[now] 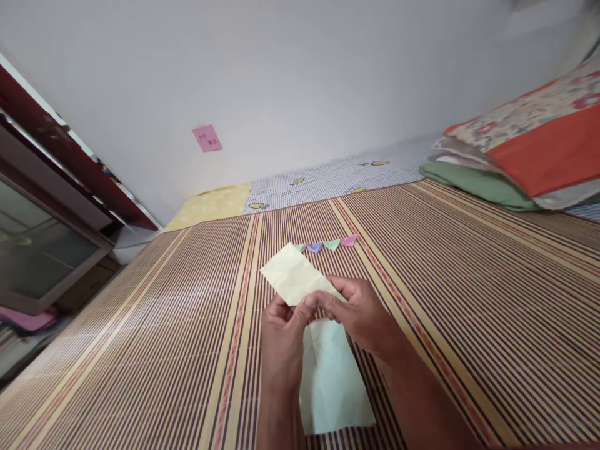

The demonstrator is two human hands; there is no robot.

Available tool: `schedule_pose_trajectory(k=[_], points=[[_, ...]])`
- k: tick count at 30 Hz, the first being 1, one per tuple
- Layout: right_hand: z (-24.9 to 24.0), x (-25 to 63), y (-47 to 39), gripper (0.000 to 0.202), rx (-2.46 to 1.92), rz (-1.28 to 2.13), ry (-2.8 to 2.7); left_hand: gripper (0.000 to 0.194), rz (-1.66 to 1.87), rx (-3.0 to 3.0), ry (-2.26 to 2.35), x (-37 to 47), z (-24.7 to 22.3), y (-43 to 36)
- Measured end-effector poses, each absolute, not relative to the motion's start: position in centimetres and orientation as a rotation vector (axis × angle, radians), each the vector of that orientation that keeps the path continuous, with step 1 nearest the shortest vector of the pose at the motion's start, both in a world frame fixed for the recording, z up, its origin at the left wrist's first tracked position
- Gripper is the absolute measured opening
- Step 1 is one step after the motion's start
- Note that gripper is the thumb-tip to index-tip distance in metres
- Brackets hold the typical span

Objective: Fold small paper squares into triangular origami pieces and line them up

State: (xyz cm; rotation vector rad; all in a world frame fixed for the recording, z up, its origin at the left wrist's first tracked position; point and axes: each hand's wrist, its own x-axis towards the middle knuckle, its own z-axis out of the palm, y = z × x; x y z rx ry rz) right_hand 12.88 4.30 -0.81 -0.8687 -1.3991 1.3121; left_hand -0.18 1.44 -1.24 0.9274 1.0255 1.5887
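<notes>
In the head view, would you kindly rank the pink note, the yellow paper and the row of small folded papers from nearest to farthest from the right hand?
1. Yellow paper, held in the right hand.
2. Row of small folded papers, on the mat beyond.
3. Pink note, on the wall, left.

This looks like a home, most likely a bedroom. A striped woven mat (154, 337) covers a wide, flat surface like a bed, with a checked sheet (323, 178) showing along its far edge. Folded bedding (544, 153) is piled at the right, against a plain pale wall (304, 81) bearing a pink note (207, 138).
</notes>
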Motion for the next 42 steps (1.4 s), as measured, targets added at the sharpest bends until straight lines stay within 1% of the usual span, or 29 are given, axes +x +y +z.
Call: schedule_pose_trajectory(k=[3, 8, 14, 17, 20, 25, 28, 30, 34, 37, 42], points=[[-0.7, 13.0, 4.3, 0.02, -0.838, 1.344, -1.325, 0.016, 1.584, 0.961, 1.003, 0.1, -1.5, 1.5], [-0.5, 12.9, 4.3, 0.018, -0.854, 1.363, -1.316, 0.019, 1.65, 0.924, 0.961, 0.6, -1.8, 1.4], [-0.6, 13.2, 4.3, 0.024, -0.93, 1.255, -1.405, 0.029, 1.808, 0.827, 1.049, 0.3, -1.8, 1.7], [-0.5, 13.1, 4.3, 0.024, -0.902, 1.238, -1.405, 0.023, 1.74, 0.807, 1.012, 0.0, -1.8, 1.9], [-0.5, 12.9, 4.2, 0.03, -0.882, 1.258, -1.403, 0.021, 1.634, 0.833, 0.965, 0.1, -1.9, 1.9], [-0.9, 12.9, 4.2, 0.038, -0.931, 1.232, -1.477, 0.022, 1.73, 0.684, 0.941, 0.4, -1.5, 1.8], [-1.3, 13.6, 4.5, 0.039, -0.941, 1.2, -1.56, 0.025, 1.761, 0.573, 0.908, 0.4, -1.0, 1.8], [-1.5, 14.2, 4.9, 0.037, -0.92, 1.209, -1.607, 0.028, 1.765, 0.561, 0.917, 0.4, -0.9, 1.9], [-1.8, 14.5, 5.3, 0.018, -0.82, 1.329, -1.46, 0.025, 1.672, 0.734, 0.951, 0.3, -1.2, 1.7], [-1.8, 14.1, 5.3, 0.022, -0.786, 1.396, -1.259, 0.024, 1.513, 0.877, 0.972, 0.2, -1.4, 1.4], [-1.7, 13.9, 5.3, 0.02, -0.853, 1.176, -1.22, 0.02, 1.436, 0.947, 1.051, 0.3, -1.4, 1.1]])
